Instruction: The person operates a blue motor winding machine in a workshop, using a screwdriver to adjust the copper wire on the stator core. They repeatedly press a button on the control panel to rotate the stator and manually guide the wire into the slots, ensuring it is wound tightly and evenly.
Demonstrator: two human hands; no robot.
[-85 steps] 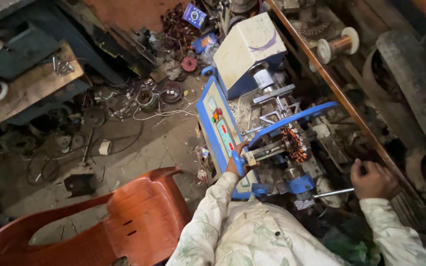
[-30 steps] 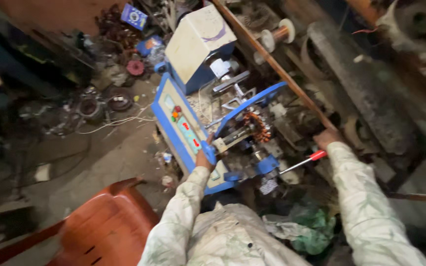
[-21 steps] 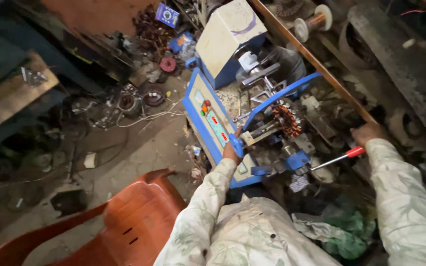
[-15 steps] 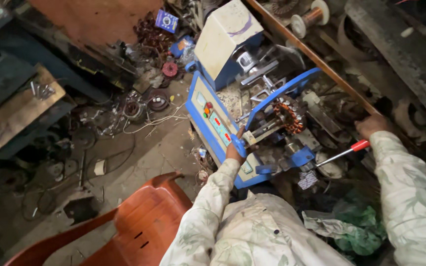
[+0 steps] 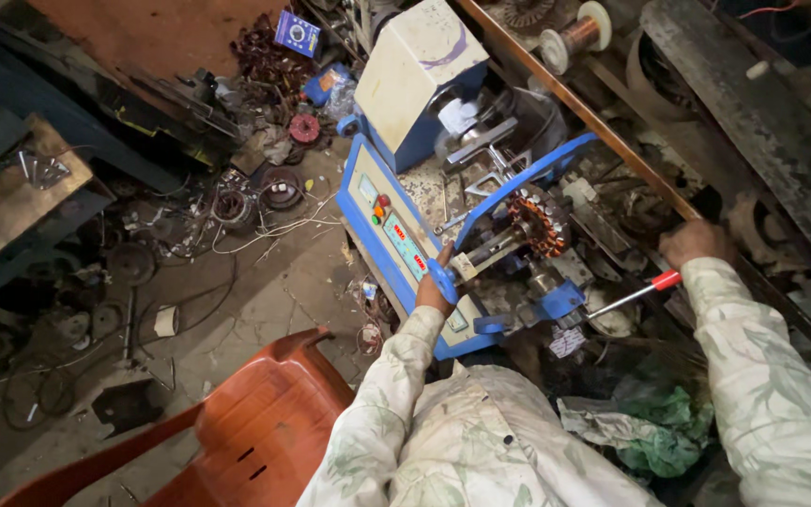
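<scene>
A blue and cream winding machine [image 5: 396, 235] stands in front of me, with a copper-wound stator [image 5: 539, 222] clamped in its blue frame. My left hand [image 5: 434, 286] rests on the machine's front edge, beside the blue knob [image 5: 443, 279] of the shaft. My right hand [image 5: 694, 242] is far out to the right, closed on something among the parts by the wooden rail. Whether it grips the red-handled screwdriver [image 5: 633, 293] just below it is unclear.
An orange plastic chair [image 5: 246, 427] stands at lower left. Wires, coils and scrap motor parts [image 5: 246, 192] litter the floor on the left. A spool of copper wire [image 5: 576, 33] sits on the wooden rail [image 5: 603, 122]. Green rags [image 5: 664, 422] lie by my lap.
The view swung about and settled closer on the machine. My right hand moved up to the right with the screwdriver near it. My left hand stayed on the machine's front edge.
</scene>
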